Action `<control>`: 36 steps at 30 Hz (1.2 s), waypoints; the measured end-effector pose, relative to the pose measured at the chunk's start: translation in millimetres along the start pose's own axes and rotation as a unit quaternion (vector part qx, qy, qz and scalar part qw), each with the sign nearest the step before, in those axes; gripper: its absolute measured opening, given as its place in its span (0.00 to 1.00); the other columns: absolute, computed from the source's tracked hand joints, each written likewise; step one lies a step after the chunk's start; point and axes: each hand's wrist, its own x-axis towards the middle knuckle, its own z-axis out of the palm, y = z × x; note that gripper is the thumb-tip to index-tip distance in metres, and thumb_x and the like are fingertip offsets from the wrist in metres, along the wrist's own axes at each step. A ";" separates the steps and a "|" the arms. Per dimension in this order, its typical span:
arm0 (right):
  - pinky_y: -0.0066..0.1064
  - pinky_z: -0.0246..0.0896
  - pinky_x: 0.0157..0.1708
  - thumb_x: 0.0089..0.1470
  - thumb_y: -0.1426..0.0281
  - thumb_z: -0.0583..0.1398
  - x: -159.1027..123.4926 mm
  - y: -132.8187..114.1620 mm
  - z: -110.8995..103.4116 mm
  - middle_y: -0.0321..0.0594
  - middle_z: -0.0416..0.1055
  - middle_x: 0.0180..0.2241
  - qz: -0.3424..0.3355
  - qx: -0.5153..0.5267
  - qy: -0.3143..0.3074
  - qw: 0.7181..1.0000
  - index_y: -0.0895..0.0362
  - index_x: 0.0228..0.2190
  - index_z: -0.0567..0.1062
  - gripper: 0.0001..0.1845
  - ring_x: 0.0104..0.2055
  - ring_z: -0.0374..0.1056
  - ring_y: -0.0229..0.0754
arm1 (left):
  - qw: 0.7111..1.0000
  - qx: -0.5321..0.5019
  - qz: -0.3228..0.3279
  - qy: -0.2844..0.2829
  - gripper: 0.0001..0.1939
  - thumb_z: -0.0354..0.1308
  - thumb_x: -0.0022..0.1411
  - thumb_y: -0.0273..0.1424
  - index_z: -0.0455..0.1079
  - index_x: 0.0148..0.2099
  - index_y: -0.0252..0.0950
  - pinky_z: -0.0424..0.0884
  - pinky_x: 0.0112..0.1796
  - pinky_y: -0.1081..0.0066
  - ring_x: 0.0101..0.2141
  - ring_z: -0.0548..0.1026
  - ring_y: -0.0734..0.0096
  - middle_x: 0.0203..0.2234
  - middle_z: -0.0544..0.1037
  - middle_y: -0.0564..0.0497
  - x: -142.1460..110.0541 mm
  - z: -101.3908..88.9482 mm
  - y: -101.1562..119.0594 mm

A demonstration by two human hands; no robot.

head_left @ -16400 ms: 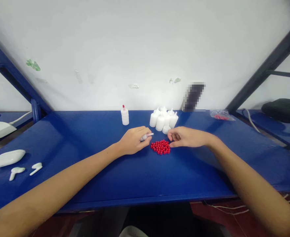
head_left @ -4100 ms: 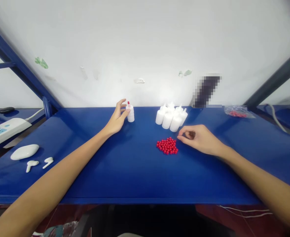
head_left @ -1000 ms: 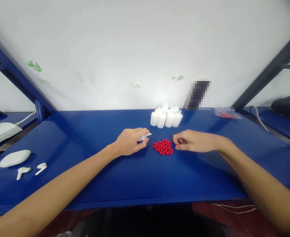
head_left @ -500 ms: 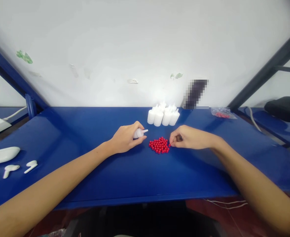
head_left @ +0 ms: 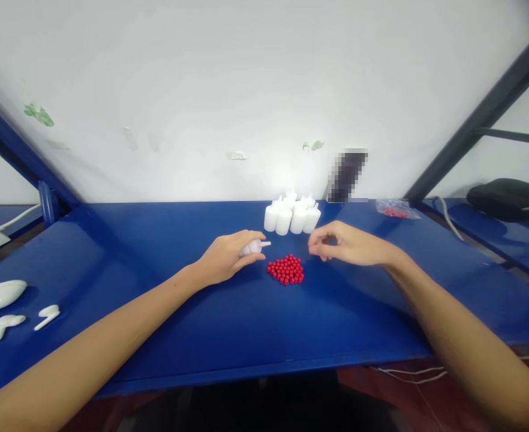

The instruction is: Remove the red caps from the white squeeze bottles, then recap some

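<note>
My left hand [head_left: 228, 257] is wrapped round a small white squeeze bottle [head_left: 252, 247], which lies tilted with its thin nozzle [head_left: 265, 243] pointing right. To the right of that nozzle, my right hand [head_left: 336, 243] is raised a little above the table with thumb and fingers pinched together. A small red cap seems to be in the pinch, mostly hidden by the fingertips. Between and below the hands lies a pile of small red caps [head_left: 286, 270] on the blue table. Behind it, several white squeeze bottles [head_left: 291, 217] stand upright in a cluster.
White earbuds [head_left: 10, 324] and their case [head_left: 1, 296] lie at the left of the blue table [head_left: 192, 354]. Towards the back right is a clear plastic bag [head_left: 397, 210] with red pieces. A pixelated dark object [head_left: 348, 176] leans on the wall. Metal posts frame both sides.
My right hand has lifted from the pile's right edge, and the red cap at its fingertips has left the table. The left hand keeps hold of the bottle. The view has shifted slightly.
</note>
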 end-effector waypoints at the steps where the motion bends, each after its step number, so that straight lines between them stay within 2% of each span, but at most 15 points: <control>1: 0.28 0.57 0.27 0.59 0.60 0.57 0.7 -2.8 3.4 0.36 0.70 0.23 -0.013 0.013 0.041 0.999 0.58 0.31 0.76 0.15 0.26 0.65 0.36 | 0.999 0.026 0.029 0.008 0.20 0.49 0.70 0.46 0.65 0.56 0.39 0.70 0.37 0.72 0.38 0.78 0.68 0.43 0.78 0.49 0.0 0.3 2.7; 4: 0.27 0.52 0.24 0.60 0.57 0.58 7.5 -12.6 25.2 0.29 0.62 0.18 -0.062 0.026 0.148 0.987 0.57 0.38 0.76 0.17 0.21 0.57 0.34 | 0.990 0.087 0.101 0.046 0.21 0.48 0.71 0.47 0.66 0.54 0.37 0.67 0.30 0.74 0.28 0.75 0.72 0.34 0.77 0.51 1.7 0.8 14.2; 6: 0.26 0.50 0.22 0.61 0.56 0.58 12.8 -18.6 42.3 0.28 0.59 0.17 -0.099 0.020 0.162 0.982 0.57 0.36 0.74 0.16 0.19 0.54 0.33 | 0.986 0.097 0.122 0.058 0.21 0.47 0.71 0.47 0.66 0.51 0.35 0.67 0.30 0.74 0.28 0.74 0.72 0.31 0.76 0.51 3.1 1.3 22.0; 8: 0.26 0.52 0.23 0.64 0.58 0.55 16.1 -22.6 53.9 0.30 0.64 0.19 -0.132 -0.005 0.169 0.977 0.57 0.34 0.72 0.15 0.21 0.57 0.33 | 0.987 0.090 0.121 0.054 0.21 0.46 0.71 0.47 0.66 0.49 0.34 0.66 0.28 0.74 0.27 0.74 0.72 0.30 0.76 0.52 3.9 2.1 27.6; 12: 0.26 0.54 0.27 0.65 0.60 0.54 16.9 -23.1 58.2 0.33 0.69 0.25 -0.167 -0.073 0.155 0.971 0.56 0.37 0.69 0.13 0.25 0.61 0.34 | 0.994 0.047 0.088 0.047 0.19 0.47 0.72 0.44 0.64 0.52 0.35 0.67 0.28 0.74 0.29 0.76 0.71 0.33 0.78 0.51 3.1 4.6 30.4; 15: 0.27 0.54 0.29 0.66 0.62 0.52 15.9 -18.6 53.5 0.34 0.69 0.26 -0.180 -0.121 0.177 0.960 0.56 0.35 0.68 0.12 0.26 0.62 0.35 | 0.997 0.008 0.064 0.049 0.22 0.49 0.71 0.45 0.61 0.58 0.36 0.71 0.35 0.72 0.37 0.78 0.67 0.43 0.78 0.47 1.8 6.6 27.3; 18: 0.27 0.51 0.27 0.64 0.65 0.52 14.4 -10.7 43.9 0.33 0.66 0.23 -0.153 -0.163 0.230 0.947 0.56 0.31 0.66 0.10 0.23 0.59 0.34 | 0.998 -0.026 -0.004 0.060 0.24 0.50 0.71 0.44 0.56 0.62 0.37 0.72 0.36 0.71 0.36 0.79 0.68 0.43 0.78 0.47 0.9 7.3 20.5; 20: 0.29 0.50 0.27 0.60 0.68 0.53 13.5 -3.4 35.8 0.34 0.66 0.23 -0.113 -0.228 0.247 0.935 0.56 0.29 0.65 0.08 0.22 0.58 0.36 | 0.996 -0.037 -0.055 0.068 0.20 0.50 0.71 0.41 0.59 0.59 0.36 0.70 0.33 0.72 0.31 0.77 0.70 0.36 0.78 0.50 0.8 6.6 14.8; 22: 0.30 0.49 0.27 0.58 0.69 0.54 14.1 5.3 29.2 0.36 0.68 0.23 -0.061 -0.288 0.233 0.927 0.56 0.29 0.66 0.06 0.23 0.60 0.37 | 0.993 -0.033 -0.081 0.082 0.13 0.49 0.71 0.39 0.63 0.50 0.36 0.69 0.32 0.72 0.28 0.75 0.71 0.31 0.77 0.52 1.2 5.1 9.9; 25: 0.30 0.48 0.27 0.59 0.67 0.54 19.3 19.7 25.2 0.37 0.71 0.24 0.000 -0.326 0.197 0.925 0.56 0.34 0.70 0.07 0.25 0.64 0.40 | 0.992 -0.021 -0.088 0.088 0.11 0.48 0.70 0.37 0.65 0.40 0.36 0.66 0.30 0.73 0.26 0.72 0.74 0.27 0.75 0.54 2.4 3.0 6.3; 28: 0.30 0.48 0.27 0.61 0.65 0.53 26.6 30.6 26.0 0.38 0.75 0.25 0.032 -0.325 0.187 0.926 0.55 0.41 0.72 0.11 0.27 0.68 0.42 | 0.993 -0.025 -0.094 0.070 0.10 0.48 0.70 0.36 0.64 0.40 0.36 0.63 0.28 0.74 0.22 0.69 0.75 0.24 0.72 0.56 3.0 2.0 6.7; 31: 0.30 0.49 0.27 0.61 0.64 0.54 28.9 31.9 27.4 0.38 0.76 0.27 0.052 -0.323 0.232 0.916 0.55 0.40 0.74 0.11 0.28 0.70 0.43 | 0.993 -0.023 -0.099 0.054 0.09 0.49 0.69 0.38 0.63 0.42 0.37 0.61 0.26 0.74 0.21 0.68 0.76 0.22 0.71 0.57 2.3 1.9 8.4; 34: 0.30 0.50 0.27 0.60 0.64 0.55 25.1 21.8 31.2 0.37 0.75 0.25 0.025 -0.292 0.279 0.914 0.55 0.36 0.75 0.11 0.26 0.68 0.40 | 0.996 -0.008 -0.073 0.047 0.09 0.50 0.67 0.36 0.63 0.43 0.36 0.62 0.26 0.74 0.21 0.67 0.75 0.23 0.71 0.57 1.2 1.8 12.0; 36: 0.29 0.51 0.28 0.62 0.64 0.54 21.4 11.0 36.3 0.36 0.73 0.23 -0.021 -0.245 0.272 0.930 0.56 0.35 0.75 0.12 0.24 0.66 0.38 | 0.997 0.025 -0.037 0.061 0.08 0.49 0.66 0.34 0.63 0.44 0.36 0.64 0.27 0.73 0.22 0.69 0.74 0.26 0.73 0.55 1.1 1.1 15.8</control>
